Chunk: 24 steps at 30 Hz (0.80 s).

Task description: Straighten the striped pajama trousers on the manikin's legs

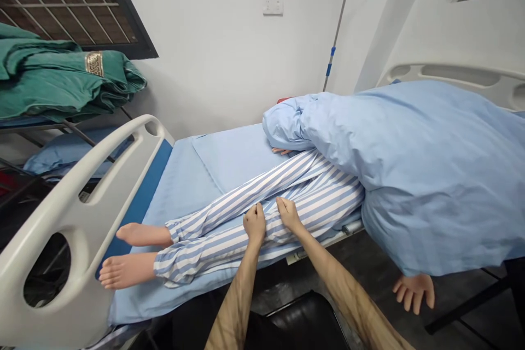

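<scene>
A mannequin in blue-and-white striped trousers [213, 240] lies on the bed, its bare feet [133, 270] pointing to the left. My left hand [255, 223] is balled into a fist over the near leg, around the knee. Just to its right, my right hand [288, 213] is also a fist, at the near thigh, with a small gap between the two. Nothing shows in either hand. Whether the fists press on the cloth or hover just above it, I cannot tell. A light blue quilt [426, 169] covers the mannequin's upper body.
A mannequin hand [415, 291] hangs below the quilt's near edge. The bed's cream footboard [123, 169] rises at the left. Green folded curtains [61, 87] lie on a rack behind it. An IV pole [338, 27] stands by the wall. A black chair [307, 322] is below my arms.
</scene>
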Motion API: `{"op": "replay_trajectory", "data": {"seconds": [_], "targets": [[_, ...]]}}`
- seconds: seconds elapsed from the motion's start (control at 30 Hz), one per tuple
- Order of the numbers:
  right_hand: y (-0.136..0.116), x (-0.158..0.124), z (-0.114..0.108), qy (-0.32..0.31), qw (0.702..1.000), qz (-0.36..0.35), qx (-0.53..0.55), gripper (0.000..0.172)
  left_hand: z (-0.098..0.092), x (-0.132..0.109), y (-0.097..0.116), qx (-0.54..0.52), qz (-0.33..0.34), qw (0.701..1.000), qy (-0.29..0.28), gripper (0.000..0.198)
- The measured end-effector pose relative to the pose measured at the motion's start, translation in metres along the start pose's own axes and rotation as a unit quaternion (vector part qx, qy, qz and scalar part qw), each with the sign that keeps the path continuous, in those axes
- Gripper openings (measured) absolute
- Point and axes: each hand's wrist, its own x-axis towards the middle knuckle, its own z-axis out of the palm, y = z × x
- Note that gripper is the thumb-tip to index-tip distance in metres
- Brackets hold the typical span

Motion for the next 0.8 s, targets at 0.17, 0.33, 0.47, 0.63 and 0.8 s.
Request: {"op": "replay_trajectory", "data": {"seconds": [0.17, 0.33, 0.47, 0.63, 0.8], "targets": [[-0.002, 0.001, -0.003, 0.029, 0.997, 0.022, 0.063, 0.049, -0.003, 0.006, 0.035, -0.143, 0.026, 0.989, 0.0, 0.043], [-0.002, 0.002, -0.006, 0.031, 0.993, 0.034, 0.11, 0.048, 0.02, -0.007, 0.054, -0.22, 0.0, 0.976, -0.006, 0.044], [0.003, 0.005, -0.007, 0.057, 0.988, 0.052, 0.137, 0.046, 0.049, -0.022, 0.041, -0.094, -0.029, 0.995, -0.009, 0.037], [-0.013, 0.011, -0.015, 0.029, 0.994, 0.032, 0.097, 0.048, 0.056, -0.023, 0.03, -0.04, 0.003, 0.998, -0.045, 0.037], [-0.04, 0.016, -0.044, 0.014, 0.998, -0.029, 0.044, 0.047, 0.055, -0.023, 0.028, -0.015, 0.025, 0.999, -0.043, 0.039]]}}
